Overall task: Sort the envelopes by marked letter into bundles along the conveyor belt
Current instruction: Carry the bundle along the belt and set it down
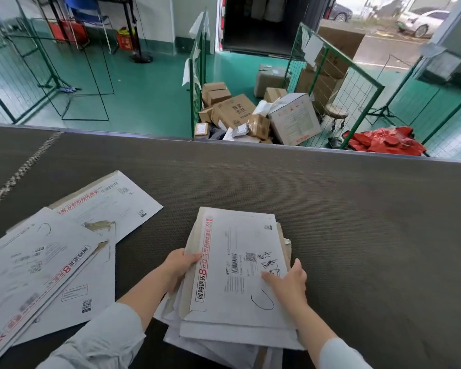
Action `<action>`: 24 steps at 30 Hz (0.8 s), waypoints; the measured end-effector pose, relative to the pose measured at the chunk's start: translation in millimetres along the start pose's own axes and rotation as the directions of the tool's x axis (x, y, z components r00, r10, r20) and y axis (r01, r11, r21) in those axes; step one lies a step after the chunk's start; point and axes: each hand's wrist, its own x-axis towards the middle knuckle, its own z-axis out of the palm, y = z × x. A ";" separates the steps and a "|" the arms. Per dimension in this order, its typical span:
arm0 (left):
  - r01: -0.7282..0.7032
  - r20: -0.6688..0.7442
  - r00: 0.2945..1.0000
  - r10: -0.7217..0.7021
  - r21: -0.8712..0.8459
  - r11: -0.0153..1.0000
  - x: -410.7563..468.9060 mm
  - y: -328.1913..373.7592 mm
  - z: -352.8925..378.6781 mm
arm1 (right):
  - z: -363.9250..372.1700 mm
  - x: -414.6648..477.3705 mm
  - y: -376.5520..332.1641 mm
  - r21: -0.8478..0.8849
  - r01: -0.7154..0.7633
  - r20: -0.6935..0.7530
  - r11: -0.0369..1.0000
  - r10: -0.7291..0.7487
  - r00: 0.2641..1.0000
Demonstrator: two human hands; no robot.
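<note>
Left hand [180,265] grasps the left edge of a stack of white cardboard envelopes [224,331], thumb on top beside the red printed stripe, fingers out of sight beneath. Right hand [285,282] clasps the stack's right edge, thumb laid across the face of the top envelope [237,251], remaining fingers at the edge. The stack sits between both hands over the dark grey ribbed conveyor belt [357,222]; whether it rests on the belt or is lifted cannot be told. The top envelope shows black handwriting just beyond the right thumb and a pen-drawn "C" just nearer than it. Stack edges are uneven, with lower envelopes jutting toward the person. Left of the left hand, apart from it, a fanned bundle of similar white envelopes [51,262] lies overlapping on the belt. Beyond both hands, past the belt's far edge, a green wire cage [357,86] holds brown cardboard boxes [234,110]; red bags [383,142] lie further right.
</note>
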 end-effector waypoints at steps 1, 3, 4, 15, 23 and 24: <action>0.030 -0.003 1.000 -0.030 -0.022 0.999 -1.9 -3.9 -0.3 | -2.0 -2.0 2.9 0.058 -0.010 0.019 0.998 0.009 1.000; 0.077 0.002 0.997 -0.077 -0.062 0.995 -7.9 -9.7 0.6 | -7.2 -8.3 6.8 0.141 -0.027 0.051 0.990 0.020 0.998; 0.091 0.002 0.996 -0.091 -0.070 0.993 -11.0 -11.0 1.4 | -10.0 -11.2 7.6 0.161 -0.044 0.073 0.986 0.032 0.997; -0.012 -0.011 1.000 0.011 -0.102 0.995 -47.5 -16.0 15.0 | -22.5 -28.0 21.8 0.351 -0.188 0.259 0.917 0.098 0.961; -0.269 -0.054 0.963 0.265 -0.083 0.960 -77.7 -21.7 18.5 | -24.8 -45.7 23.6 0.408 -0.087 0.181 0.909 0.013 0.983; -0.295 -0.049 0.955 0.292 -0.100 0.950 -82.2 -21.6 18.7 | -25.9 -48.3 23.1 0.417 -0.074 0.168 0.906 0.003 0.986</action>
